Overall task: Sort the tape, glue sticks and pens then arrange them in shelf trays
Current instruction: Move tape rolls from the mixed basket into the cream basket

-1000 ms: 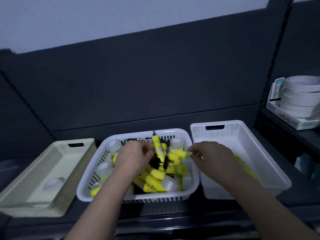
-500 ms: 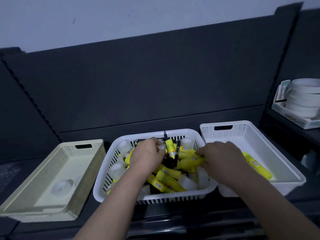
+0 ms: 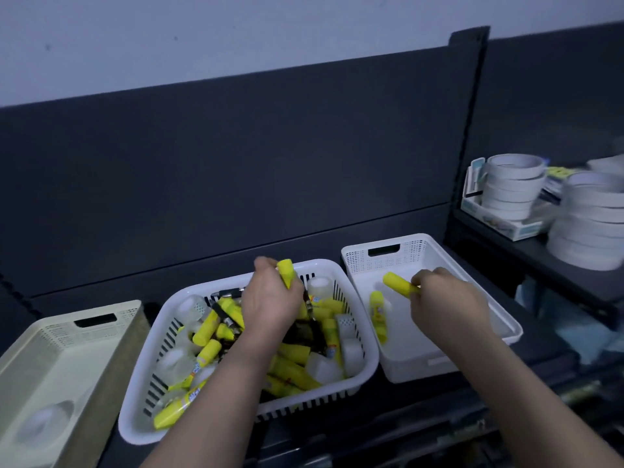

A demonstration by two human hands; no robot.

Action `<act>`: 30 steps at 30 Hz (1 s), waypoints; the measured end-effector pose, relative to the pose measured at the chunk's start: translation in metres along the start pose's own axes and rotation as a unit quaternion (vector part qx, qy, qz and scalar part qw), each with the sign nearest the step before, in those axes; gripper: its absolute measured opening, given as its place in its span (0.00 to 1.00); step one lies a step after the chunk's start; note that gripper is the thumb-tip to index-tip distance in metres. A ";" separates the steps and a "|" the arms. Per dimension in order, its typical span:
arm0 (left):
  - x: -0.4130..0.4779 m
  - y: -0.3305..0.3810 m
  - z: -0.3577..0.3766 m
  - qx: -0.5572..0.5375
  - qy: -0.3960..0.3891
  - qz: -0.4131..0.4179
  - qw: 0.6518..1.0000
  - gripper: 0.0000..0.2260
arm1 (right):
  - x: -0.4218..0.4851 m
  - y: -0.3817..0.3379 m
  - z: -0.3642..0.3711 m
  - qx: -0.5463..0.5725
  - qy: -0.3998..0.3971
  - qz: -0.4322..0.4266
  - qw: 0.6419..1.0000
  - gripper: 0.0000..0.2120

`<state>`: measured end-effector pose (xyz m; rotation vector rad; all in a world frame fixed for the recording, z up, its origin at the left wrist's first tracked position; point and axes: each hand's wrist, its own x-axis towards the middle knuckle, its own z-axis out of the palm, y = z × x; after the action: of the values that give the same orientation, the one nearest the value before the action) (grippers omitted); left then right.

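A white slotted basket (image 3: 341, 390) in the middle holds a jumble of yellow glue sticks (image 3: 206, 327), clear tape rolls (image 3: 322, 368) and dark pens (image 3: 224, 293). My left hand (image 3: 270, 300) is over it, shut on a yellow glue stick (image 3: 286, 271) that points upward. My right hand (image 3: 445, 298) hovers over the white tray (image 3: 422, 244) to the right, gripping another yellow glue stick (image 3: 398, 284). One glue stick (image 3: 377, 310) lies on that tray's floor. The beige tray (image 3: 50, 336) at left holds one clear tape roll (image 3: 45, 423).
All three containers sit on a dark shelf against a dark back panel. On the neighbouring shelf at right stand stacks of white tape rolls (image 3: 510, 187) in a small box, and a second stack (image 3: 589, 221) nearer me. A dark upright post (image 3: 467, 136) divides the shelves.
Both hands have lifted out of the middle basket, each with a glue stick. My right hand moved right, over the white tray. The view shifted left and closer.
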<state>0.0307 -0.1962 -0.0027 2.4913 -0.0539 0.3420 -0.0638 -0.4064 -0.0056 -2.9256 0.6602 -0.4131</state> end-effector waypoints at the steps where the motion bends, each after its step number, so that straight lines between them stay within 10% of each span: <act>1: 0.000 0.004 -0.002 -0.031 0.021 0.013 0.999 0.16 | 0.004 0.005 0.003 -0.010 -0.009 0.011 1.000 0.12; 15: -0.007 0.088 0.065 -0.066 -0.171 0.078 0.980 0.12 | 0.028 0.045 0.025 0.057 -0.062 -0.049 0.995 0.14; 19: -0.008 0.104 0.093 0.078 -0.173 0.130 0.973 0.13 | 0.028 0.053 0.013 0.061 -0.022 -0.087 0.994 0.14; 30: 0.001 0.025 -0.005 0.053 -0.086 0.136 0.985 0.01 | 0.008 -0.009 0.009 0.116 -0.021 -0.186 0.975 0.13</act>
<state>0.0280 -0.2136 0.0160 2.6173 -0.4613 0.2443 -0.0505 -0.4016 -0.0112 -2.8137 0.0451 -0.4274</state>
